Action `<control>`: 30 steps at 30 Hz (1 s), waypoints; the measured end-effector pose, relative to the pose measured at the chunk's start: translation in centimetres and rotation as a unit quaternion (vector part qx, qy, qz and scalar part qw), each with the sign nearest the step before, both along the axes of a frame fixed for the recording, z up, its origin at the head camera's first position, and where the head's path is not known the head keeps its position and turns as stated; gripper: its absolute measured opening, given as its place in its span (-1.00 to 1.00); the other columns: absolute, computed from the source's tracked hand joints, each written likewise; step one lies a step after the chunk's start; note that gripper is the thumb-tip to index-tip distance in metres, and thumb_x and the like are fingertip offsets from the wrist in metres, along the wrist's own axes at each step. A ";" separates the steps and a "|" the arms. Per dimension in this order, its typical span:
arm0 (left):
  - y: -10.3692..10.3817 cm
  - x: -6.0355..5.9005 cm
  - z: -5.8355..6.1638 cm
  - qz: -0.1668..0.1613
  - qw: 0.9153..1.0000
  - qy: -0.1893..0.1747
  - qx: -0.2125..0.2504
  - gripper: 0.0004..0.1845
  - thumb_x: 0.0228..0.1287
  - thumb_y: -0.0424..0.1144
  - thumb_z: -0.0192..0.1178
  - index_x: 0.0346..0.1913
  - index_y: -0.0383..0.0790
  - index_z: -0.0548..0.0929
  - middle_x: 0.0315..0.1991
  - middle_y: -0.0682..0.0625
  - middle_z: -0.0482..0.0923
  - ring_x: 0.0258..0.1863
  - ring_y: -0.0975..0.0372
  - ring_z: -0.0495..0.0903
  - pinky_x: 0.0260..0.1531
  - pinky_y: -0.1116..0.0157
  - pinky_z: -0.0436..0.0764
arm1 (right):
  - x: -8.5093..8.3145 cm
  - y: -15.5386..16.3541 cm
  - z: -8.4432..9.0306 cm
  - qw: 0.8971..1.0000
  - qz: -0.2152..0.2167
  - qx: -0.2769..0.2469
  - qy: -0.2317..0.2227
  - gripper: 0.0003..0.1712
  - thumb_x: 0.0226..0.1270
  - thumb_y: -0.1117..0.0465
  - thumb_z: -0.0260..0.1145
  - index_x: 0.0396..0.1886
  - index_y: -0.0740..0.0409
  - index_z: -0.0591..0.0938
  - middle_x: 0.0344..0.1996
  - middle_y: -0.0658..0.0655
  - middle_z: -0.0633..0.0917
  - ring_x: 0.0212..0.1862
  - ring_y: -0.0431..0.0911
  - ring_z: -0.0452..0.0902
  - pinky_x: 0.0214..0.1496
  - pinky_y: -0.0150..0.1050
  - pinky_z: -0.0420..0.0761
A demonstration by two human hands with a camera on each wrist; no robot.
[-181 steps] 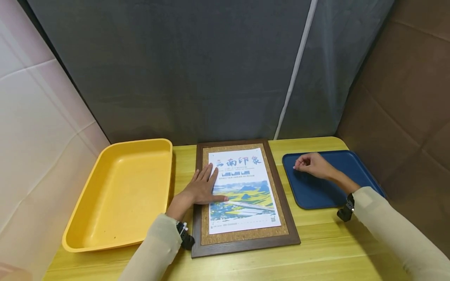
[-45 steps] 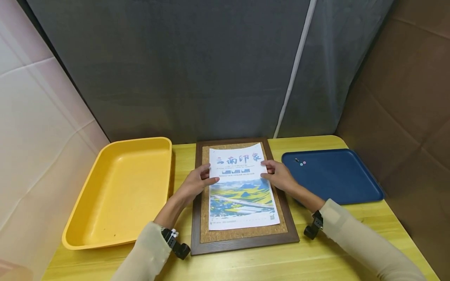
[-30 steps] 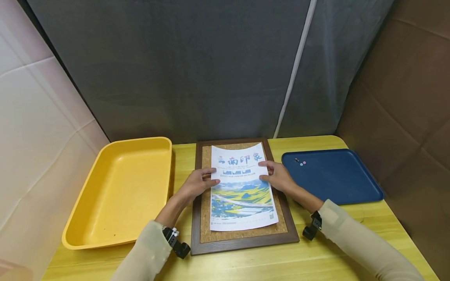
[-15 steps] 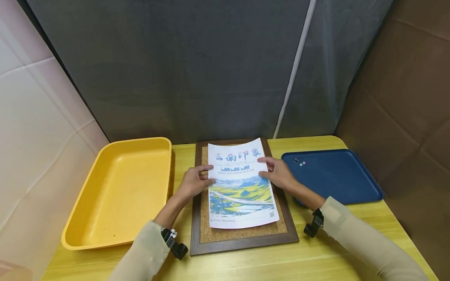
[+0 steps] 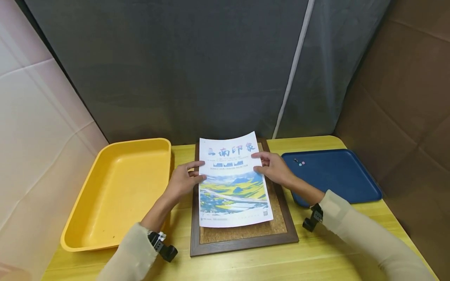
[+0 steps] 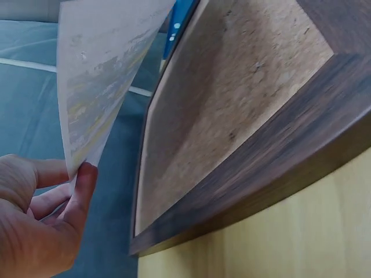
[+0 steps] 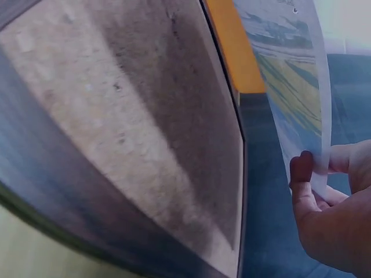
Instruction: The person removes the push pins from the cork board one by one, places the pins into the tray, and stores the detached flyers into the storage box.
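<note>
My left hand (image 5: 181,181) and right hand (image 5: 272,168) pinch the poster (image 5: 232,183) by its side edges (lifted off the cork board (image 5: 242,230)).

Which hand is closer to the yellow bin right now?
The left. The left hand pinches the poster's left edge just beside the yellow bin; the right hand holds the poster's right edge, across the cork board, next to the blue tray.

Curtained recording booth (image 5: 183,66), wooden table (image 5: 316,257)
</note>
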State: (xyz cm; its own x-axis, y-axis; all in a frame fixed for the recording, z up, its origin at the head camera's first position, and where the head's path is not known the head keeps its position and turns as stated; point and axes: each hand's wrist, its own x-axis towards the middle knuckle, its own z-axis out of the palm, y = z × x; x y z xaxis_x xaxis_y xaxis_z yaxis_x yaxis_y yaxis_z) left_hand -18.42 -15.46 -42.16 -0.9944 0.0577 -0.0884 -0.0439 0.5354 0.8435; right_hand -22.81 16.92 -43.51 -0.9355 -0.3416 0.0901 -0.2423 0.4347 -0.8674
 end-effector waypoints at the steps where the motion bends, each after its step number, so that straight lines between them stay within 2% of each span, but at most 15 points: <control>1: -0.2 0.0 0.2 0.002 1.000 -0.003 -0.001 -0.45 0.43 -0.33 0.39 0.44 -0.19 0.60 0.24 -0.27 0.63 0.03 -0.02 0.67 -0.10 0.29 0.69 | -0.1 -0.1 0.2 1.000 0.002 -0.001 0.000 -0.52 0.42 0.32 0.43 0.30 0.26 0.67 -0.68 -0.06 0.30 -0.57 -0.14 0.20 -0.47 -0.30 0.27; 2: -0.4 0.1 0.5 0.005 1.000 -0.006 -0.001 -0.45 0.43 -0.32 0.38 0.45 -0.18 0.59 0.30 -0.26 0.61 0.07 -0.03 0.68 -0.03 0.24 0.71 | -0.1 -0.3 0.4 1.000 0.002 -0.001 0.000 -0.52 0.42 0.31 0.43 0.30 0.25 0.67 -0.68 -0.06 0.31 -0.57 -0.15 0.21 -0.48 -0.31 0.27; 5: -1.2 0.1 1.2 0.005 1.000 -0.012 0.007 -0.44 0.45 -0.32 0.37 0.47 -0.18 0.56 0.27 -0.28 0.62 0.06 -0.06 0.69 0.01 0.14 0.70 | -0.2 -0.8 0.8 1.000 0.005 0.001 -0.005 -0.53 0.43 0.30 0.43 0.31 0.22 0.67 -0.67 -0.04 0.32 -0.57 -0.14 0.22 -0.50 -0.32 0.27; 8: -1.9 0.2 2.1 0.004 1.000 -0.015 0.009 -0.42 0.45 -0.31 0.37 0.48 -0.20 0.55 0.24 -0.28 0.65 0.05 -0.04 0.70 0.03 0.12 0.68 | -0.3 -1.4 1.3 1.000 0.009 0.001 -0.007 -0.54 0.44 0.29 0.42 0.31 0.19 0.68 -0.65 -0.03 0.28 -0.58 -0.12 0.18 -0.50 -0.32 0.25; 17: -4.5 0.8 4.7 -0.006 1.000 -0.001 -0.020 -0.40 0.45 -0.27 0.38 0.50 -0.23 0.52 0.17 -0.30 0.68 -0.03 -0.01 0.67 -0.14 0.35 0.60 | -0.7 -4.0 2.9 0.998 0.055 -0.031 0.025 -0.51 0.44 0.37 0.39 0.34 0.31 0.63 -0.68 -0.03 0.29 -0.59 -0.15 0.13 -0.48 -0.32 0.21; 22: -6.3 1.0 5.7 -0.009 0.999 0.008 -0.040 -0.39 0.48 -0.23 0.36 0.52 -0.23 0.50 0.24 -0.32 0.66 0.04 -0.04 0.70 -0.01 0.28 0.67 | -0.8 -5.7 3.6 0.997 0.069 -0.043 0.009 -0.51 0.46 0.36 0.38 0.36 0.31 0.61 -0.62 0.02 0.43 -0.56 -0.15 0.23 -0.49 -0.33 0.24; 26: -7.5 1.2 6.5 -0.005 0.999 0.004 -0.047 -0.38 0.49 -0.23 0.36 0.53 -0.22 0.48 0.19 -0.32 0.70 -0.01 -0.03 0.73 -0.12 0.38 0.66 | -0.9 -7.1 4.1 0.996 0.075 -0.046 -0.006 -0.51 0.47 0.35 0.38 0.36 0.29 0.61 -0.58 0.03 0.48 -0.54 -0.17 0.29 -0.48 -0.34 0.29; 30: -8.8 1.4 7.1 -0.001 0.999 0.000 -0.053 -0.37 0.50 -0.22 0.35 0.55 -0.22 0.46 0.20 -0.34 0.69 -0.04 -0.02 0.73 -0.21 0.46 0.62 | -1.3 -8.5 4.3 0.994 0.095 -0.058 -0.004 -0.52 0.47 0.38 0.37 0.35 0.30 0.61 -0.63 0.03 0.45 -0.56 -0.17 0.24 -0.44 -0.33 0.32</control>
State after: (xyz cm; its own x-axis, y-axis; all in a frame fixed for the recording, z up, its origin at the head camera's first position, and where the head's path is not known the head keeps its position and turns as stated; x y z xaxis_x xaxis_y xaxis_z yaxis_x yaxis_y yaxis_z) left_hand -17.05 -24.22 -35.05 -0.9942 0.0509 -0.0947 -0.0427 0.6216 0.7821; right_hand -24.07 8.47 -39.17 -0.8563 -0.4993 0.1318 -0.3030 0.2791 -0.9112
